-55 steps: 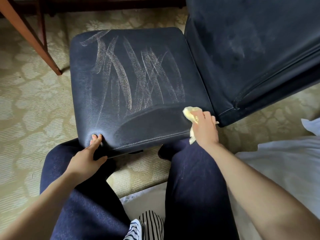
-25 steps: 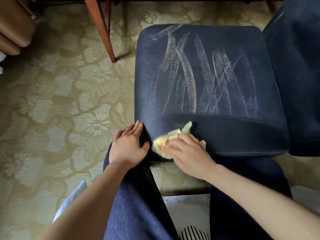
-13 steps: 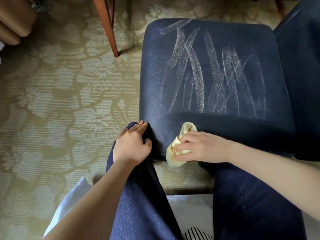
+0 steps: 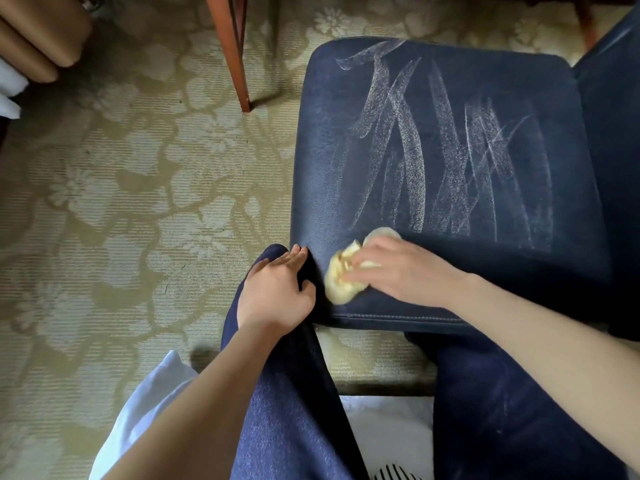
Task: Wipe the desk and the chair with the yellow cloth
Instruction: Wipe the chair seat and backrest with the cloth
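The dark blue chair seat (image 4: 450, 140) fills the upper right, streaked with pale wipe marks. My right hand (image 4: 401, 270) grips the bunched yellow cloth (image 4: 341, 275) and presses it on the seat's near left corner. My left hand (image 4: 277, 292) lies flat beside that corner, fingers straight, its fingertips against the seat's edge and its palm over my left knee. The chair's backrest (image 4: 613, 109) shows at the right edge.
A reddish wooden leg (image 4: 235, 53) stands on the patterned beige carpet (image 4: 121, 202) left of the chair. A tan rounded object (image 4: 38, 29) is at the top left. White fabric (image 4: 152, 393) lies under my legs in dark blue trousers.
My right hand carried the cloth from the seat's near right corner to its near left corner and now rubs slightly higher on the seat. My left hand stays at that corner.
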`<move>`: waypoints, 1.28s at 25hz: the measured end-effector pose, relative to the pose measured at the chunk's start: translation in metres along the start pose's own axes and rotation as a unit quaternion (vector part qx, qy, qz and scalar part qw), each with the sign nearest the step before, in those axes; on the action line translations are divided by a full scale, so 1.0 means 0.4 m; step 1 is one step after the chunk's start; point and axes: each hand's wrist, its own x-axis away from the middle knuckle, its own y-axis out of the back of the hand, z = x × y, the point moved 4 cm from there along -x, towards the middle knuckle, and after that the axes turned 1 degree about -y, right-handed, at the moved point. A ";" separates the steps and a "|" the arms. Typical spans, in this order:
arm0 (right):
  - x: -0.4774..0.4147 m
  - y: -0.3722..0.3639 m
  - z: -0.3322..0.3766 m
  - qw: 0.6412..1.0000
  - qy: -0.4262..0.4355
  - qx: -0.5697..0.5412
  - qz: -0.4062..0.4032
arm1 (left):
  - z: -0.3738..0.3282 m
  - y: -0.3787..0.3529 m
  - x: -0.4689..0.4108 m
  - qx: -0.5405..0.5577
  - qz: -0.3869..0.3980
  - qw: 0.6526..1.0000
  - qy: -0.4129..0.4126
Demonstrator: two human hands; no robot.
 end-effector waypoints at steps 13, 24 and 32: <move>-0.068 0.019 -0.089 0.903 -0.388 -0.034 -0.182 | 0.015 0.002 -0.010 -0.005 0.020 1.000 0.019; 0.175 0.017 0.060 0.950 -0.297 -0.033 -0.088 | 0.008 -0.001 0.013 0.002 0.026 0.999 0.040; 0.251 0.085 -0.188 0.725 -0.673 -0.034 -0.146 | 0.006 -0.016 -0.002 -0.011 0.026 0.999 0.022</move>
